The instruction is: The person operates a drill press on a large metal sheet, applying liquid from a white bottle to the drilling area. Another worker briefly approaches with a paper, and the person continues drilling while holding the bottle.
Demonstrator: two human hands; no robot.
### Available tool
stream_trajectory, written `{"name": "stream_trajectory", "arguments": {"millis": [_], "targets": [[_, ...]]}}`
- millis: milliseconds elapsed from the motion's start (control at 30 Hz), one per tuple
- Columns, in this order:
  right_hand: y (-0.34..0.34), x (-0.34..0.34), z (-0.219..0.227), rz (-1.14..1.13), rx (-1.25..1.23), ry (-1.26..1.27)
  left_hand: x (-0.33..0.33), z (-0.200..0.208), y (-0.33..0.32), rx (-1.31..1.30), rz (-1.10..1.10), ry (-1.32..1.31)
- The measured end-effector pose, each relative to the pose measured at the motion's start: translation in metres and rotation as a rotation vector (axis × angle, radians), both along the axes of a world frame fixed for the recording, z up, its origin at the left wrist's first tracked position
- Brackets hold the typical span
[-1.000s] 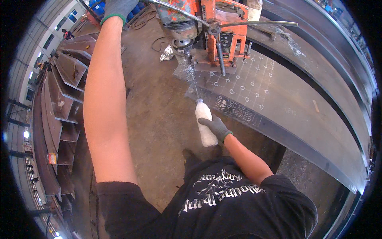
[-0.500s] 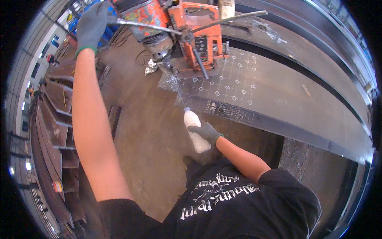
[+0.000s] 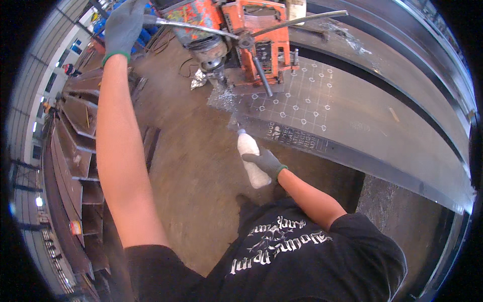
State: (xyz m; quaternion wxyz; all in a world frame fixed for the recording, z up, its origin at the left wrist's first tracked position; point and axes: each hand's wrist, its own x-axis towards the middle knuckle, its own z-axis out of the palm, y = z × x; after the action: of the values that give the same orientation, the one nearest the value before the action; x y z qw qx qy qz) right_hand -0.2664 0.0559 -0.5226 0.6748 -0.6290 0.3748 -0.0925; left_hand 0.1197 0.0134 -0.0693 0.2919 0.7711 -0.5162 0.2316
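My left hand [image 3: 123,31], in a grey glove with a green cuff, is closed around the end of a long metal lever [image 3: 188,28] at the upper left. The lever belongs to an orange magnetic drill [image 3: 256,45], which stands on a steel beam [image 3: 367,103]. Metal shavings [image 3: 222,96] lie around the drill's bit at the beam's near-left end. Lower down, my gloved right hand [image 3: 264,162] grips a plastic squeeze bottle [image 3: 247,144] of whitish liquid, its nozzle tilted up toward the shavings.
Chalk circles and grid lines mark the beam's top beside the drill. More steel beams [image 3: 422,55] lie beyond it. Stacked steel sections [image 3: 75,151] line the left side, and a crumpled silvery piece [image 3: 198,79] sits left of the bit. Brown floor [image 3: 186,151] lies below.
A thin stream running from the bottle's nozzle to the bit no longer shows. The whole view has shifted slightly; both hands keep their grips.
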Motion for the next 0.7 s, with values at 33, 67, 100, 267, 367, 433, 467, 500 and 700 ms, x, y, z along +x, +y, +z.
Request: {"name": "stream_trajectory", "arguments": {"millis": [33,67,100,267,367,433,467,500,700], "targets": [[0.003,0.004,0.005,0.033,0.025,0.005,0.011,0.002,0.011,0.001,0.034,-0.069],[0.0,0.003,0.006,0.041,0.047,0.025,0.0,0.001,0.01,-0.069,0.034,-0.095],[-0.002,0.0,0.008,0.038,0.068,0.048,-0.021,-0.001,0.006,-0.086,0.03,-0.048],[0.002,0.005,-0.009,0.041,0.087,-0.008,-0.06,0.006,0.021,-0.141,-0.003,0.079],[0.005,0.003,-0.003,0.028,0.092,0.004,-0.055,0.003,0.022,-0.168,-0.033,0.024],[-0.003,-0.002,-0.006,0.015,0.049,0.113,-0.061,-0.003,0.01,-0.163,-0.065,0.152],[-0.003,-0.001,-0.01,0.014,0.068,0.085,-0.064,0.001,0.013,-0.163,-0.062,0.2],[-0.001,0.001,-0.015,0.012,0.088,0.058,-0.063,0.004,0.014,-0.163,-0.041,0.132],[0.003,-0.001,0.012,0.011,0.154,0.011,-0.063,0.005,0.029,-0.135,-0.096,0.204]]}}
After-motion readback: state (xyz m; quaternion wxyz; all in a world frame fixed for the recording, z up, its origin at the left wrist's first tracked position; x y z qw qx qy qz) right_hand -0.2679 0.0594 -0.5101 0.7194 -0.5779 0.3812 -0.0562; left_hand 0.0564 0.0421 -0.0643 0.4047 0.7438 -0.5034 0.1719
